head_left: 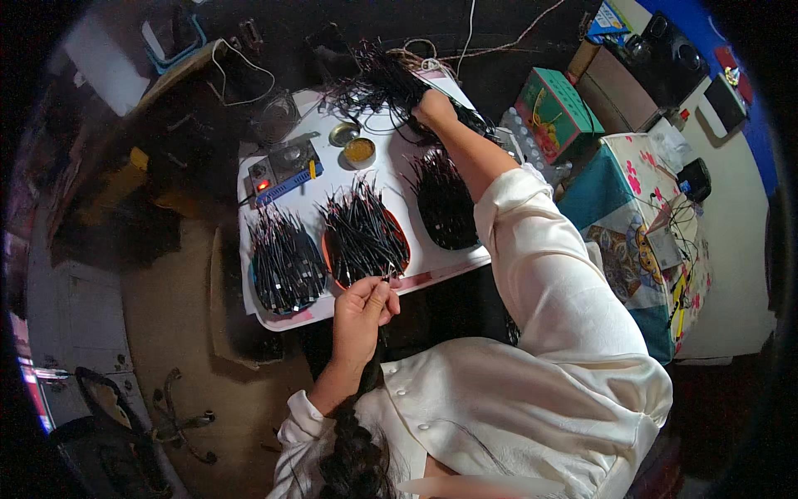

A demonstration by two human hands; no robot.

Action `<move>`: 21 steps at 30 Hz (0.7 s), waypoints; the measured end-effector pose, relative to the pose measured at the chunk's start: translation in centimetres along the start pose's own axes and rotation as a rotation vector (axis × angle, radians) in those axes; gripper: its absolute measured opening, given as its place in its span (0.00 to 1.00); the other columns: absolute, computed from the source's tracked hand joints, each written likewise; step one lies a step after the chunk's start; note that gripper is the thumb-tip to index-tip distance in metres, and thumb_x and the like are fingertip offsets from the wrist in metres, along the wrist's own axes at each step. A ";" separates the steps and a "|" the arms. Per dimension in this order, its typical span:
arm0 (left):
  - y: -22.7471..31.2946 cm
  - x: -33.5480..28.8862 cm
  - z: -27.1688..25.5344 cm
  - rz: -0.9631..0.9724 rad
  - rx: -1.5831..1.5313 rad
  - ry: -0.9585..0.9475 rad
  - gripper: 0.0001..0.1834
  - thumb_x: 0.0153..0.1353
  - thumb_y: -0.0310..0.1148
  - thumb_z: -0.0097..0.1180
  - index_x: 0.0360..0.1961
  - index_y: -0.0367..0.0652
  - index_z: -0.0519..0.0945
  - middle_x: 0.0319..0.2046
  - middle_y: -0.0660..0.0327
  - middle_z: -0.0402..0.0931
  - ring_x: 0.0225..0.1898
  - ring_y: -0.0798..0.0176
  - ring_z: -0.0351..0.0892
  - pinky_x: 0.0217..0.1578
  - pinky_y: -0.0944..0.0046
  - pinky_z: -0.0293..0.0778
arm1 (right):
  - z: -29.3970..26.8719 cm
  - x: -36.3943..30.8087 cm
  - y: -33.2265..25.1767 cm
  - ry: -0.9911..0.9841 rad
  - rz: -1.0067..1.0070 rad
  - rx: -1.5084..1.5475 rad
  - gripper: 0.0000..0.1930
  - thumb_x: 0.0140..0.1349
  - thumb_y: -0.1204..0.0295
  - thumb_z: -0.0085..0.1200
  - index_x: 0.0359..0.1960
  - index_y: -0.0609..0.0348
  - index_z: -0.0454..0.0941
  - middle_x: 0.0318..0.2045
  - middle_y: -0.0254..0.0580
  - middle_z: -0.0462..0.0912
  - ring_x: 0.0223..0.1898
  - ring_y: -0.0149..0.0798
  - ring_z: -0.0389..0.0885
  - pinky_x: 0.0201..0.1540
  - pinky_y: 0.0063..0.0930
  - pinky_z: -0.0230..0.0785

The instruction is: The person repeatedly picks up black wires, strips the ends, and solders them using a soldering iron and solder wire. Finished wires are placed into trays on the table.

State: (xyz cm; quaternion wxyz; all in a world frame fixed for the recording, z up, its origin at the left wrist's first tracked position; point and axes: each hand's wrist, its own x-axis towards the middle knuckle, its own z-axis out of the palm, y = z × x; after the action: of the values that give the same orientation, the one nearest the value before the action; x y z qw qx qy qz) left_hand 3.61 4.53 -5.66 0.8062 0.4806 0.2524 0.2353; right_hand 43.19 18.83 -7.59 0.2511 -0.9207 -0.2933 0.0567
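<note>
At the table's near edge, my left hand (363, 306) is closed in a pinch on what looks like a thin black cable. Right in front of it lies a heap of short black cables (366, 237) in an orange-rimmed tray. My right hand (434, 109) reaches to the far side, at a tangled pile of long black cables (386, 79); its fingers are hidden. Two more bundles of black cables flank the middle heap, one left (287, 262) with light metal-looking ends, one right (445, 200) beneath my right forearm.
On the white table (332, 179) stand a round tin (360, 151) of yellowish material and a blue-grey device (287, 170) with a red light. A green box (555, 115) and clear bottles are at the right, by a cloth-covered table (636, 241). A chair base (179, 416) is lower left.
</note>
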 end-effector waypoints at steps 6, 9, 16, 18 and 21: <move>0.9 -0.6 -1.1 0.075 -0.088 0.041 0.10 0.68 0.32 0.49 0.35 0.35 0.77 0.22 0.64 0.72 0.21 0.76 0.63 0.20 0.77 0.57 | -2.7 2.9 1.4 0.074 -0.072 0.493 0.13 0.47 0.63 0.65 0.17 0.58 0.77 0.13 0.30 0.73 0.13 0.26 0.66 0.16 0.26 0.55; 1.0 -1.2 -1.4 0.113 -0.124 0.067 0.10 0.68 0.32 0.49 0.34 0.36 0.76 0.23 0.65 0.72 0.21 0.75 0.64 0.20 0.77 0.58 | -7.3 2.7 0.0 0.028 -0.204 0.747 0.08 0.54 0.68 0.60 0.23 0.57 0.78 0.15 0.28 0.73 0.14 0.23 0.64 0.16 0.21 0.54; 1.9 -1.9 -0.4 0.159 -0.113 0.085 0.10 0.69 0.33 0.48 0.35 0.38 0.75 0.24 0.64 0.73 0.21 0.74 0.67 0.22 0.76 0.63 | -17.3 -3.9 -4.9 -0.110 -0.443 1.089 0.07 0.67 0.67 0.50 0.36 0.56 0.76 0.26 0.30 0.80 0.22 0.20 0.72 0.22 0.13 0.58; 3.3 -1.7 0.2 0.292 -0.107 0.069 0.10 0.70 0.33 0.46 0.35 0.38 0.74 0.30 0.58 0.79 0.27 0.70 0.75 0.26 0.74 0.68 | -19.3 -8.0 -5.8 -0.097 -0.554 1.079 0.07 0.67 0.67 0.50 0.36 0.56 0.76 0.29 0.31 0.81 0.26 0.20 0.74 0.24 0.12 0.60; 6.6 -0.7 1.7 0.322 -0.196 0.087 0.10 0.71 0.32 0.42 0.38 0.37 0.71 0.45 0.49 0.77 0.43 0.59 0.81 0.42 0.63 0.79 | -20.7 -16.8 -5.1 -0.059 -0.760 0.874 0.09 0.67 0.67 0.50 0.35 0.59 0.76 0.29 0.32 0.81 0.27 0.19 0.73 0.26 0.13 0.61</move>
State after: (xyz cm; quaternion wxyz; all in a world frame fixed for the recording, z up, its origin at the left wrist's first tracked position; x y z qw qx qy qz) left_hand 3.28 5.82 1.05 0.7894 0.4234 0.1827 0.4052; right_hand 31.94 3.97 12.17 0.6025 -0.5594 -0.5597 0.1042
